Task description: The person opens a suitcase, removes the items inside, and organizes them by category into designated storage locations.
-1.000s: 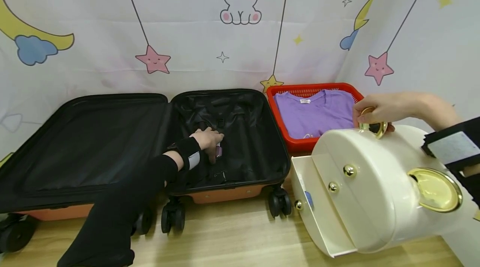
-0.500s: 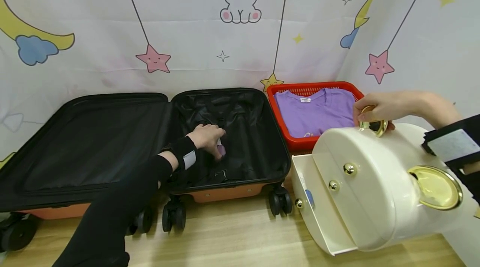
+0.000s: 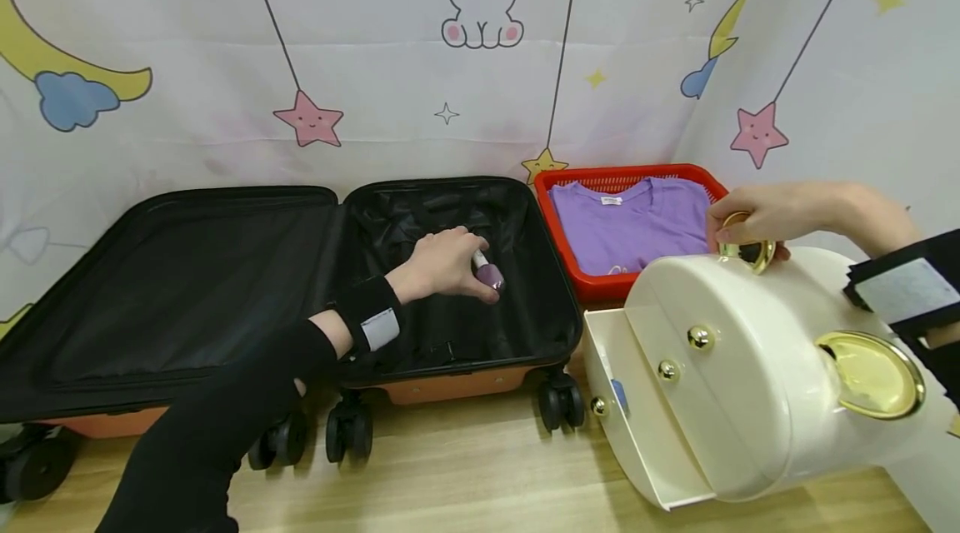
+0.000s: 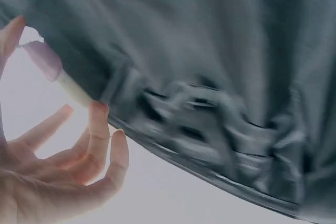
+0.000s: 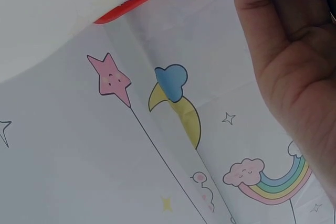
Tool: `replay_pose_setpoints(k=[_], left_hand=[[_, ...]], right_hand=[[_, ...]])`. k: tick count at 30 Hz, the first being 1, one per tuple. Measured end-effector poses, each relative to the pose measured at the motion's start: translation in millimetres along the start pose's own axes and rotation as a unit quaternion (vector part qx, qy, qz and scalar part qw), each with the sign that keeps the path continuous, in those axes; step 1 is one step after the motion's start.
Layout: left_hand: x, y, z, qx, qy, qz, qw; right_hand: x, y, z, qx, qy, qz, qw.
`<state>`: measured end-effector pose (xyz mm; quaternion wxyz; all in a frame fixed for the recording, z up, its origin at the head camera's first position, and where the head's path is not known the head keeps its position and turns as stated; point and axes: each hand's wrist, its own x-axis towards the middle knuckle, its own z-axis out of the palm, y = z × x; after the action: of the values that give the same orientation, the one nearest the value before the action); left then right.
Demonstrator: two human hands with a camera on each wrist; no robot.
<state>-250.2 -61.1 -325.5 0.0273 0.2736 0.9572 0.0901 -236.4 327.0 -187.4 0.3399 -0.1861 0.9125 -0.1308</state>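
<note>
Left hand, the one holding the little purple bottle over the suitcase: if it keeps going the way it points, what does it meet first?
Probably the suitcase's right wall, then the red basket beyond. The left hand and its bottle point right; depth is unclear, so it might pass above the rim.

From my seat, the open suitcase (image 3: 247, 283) lies on the floor (image 3: 465, 475) at ten to twelve o'clock, its two halves side by side against the backdrop (image 3: 375, 58). My left hand (image 3: 442, 266) hangs over the right half, holding a small bottle (image 3: 487, 273) above the lining. At one o'clock, just right of the suitcase, sits the basket (image 3: 558, 241) with a folded shirt (image 3: 630, 225) in it. Before the basket, at three o'clock, the drawer cabinet (image 3: 750, 383) lies tipped, its drawer (image 3: 637, 416) slid out toward the suitcase wheels (image 3: 558, 404). My right hand (image 3: 757, 216) rests on top of the cabinet, gripping its ring handle (image 3: 746, 254).
</note>
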Motion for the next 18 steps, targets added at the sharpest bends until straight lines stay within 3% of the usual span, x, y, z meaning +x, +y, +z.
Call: replay_pose_setpoints(k=[5, 12, 18], left_hand=[[-13.0, 30.9, 0.1, -0.008, 0.007, 0.053, 0.9985], [-26.8, 64.7, -6.8, -0.072, 0.023, 0.084, 0.9936], [-36.7, 94.2, 0.0, -0.043, 0.018, 0.119, 0.9917]], right_hand=[[0, 1, 0, 0.0, 0.001, -0.001, 1.0], [0, 2, -2, 0.003, 0.001, -0.003, 1.0], [0, 1, -1, 0.004, -0.004, 0.0, 1.0]])
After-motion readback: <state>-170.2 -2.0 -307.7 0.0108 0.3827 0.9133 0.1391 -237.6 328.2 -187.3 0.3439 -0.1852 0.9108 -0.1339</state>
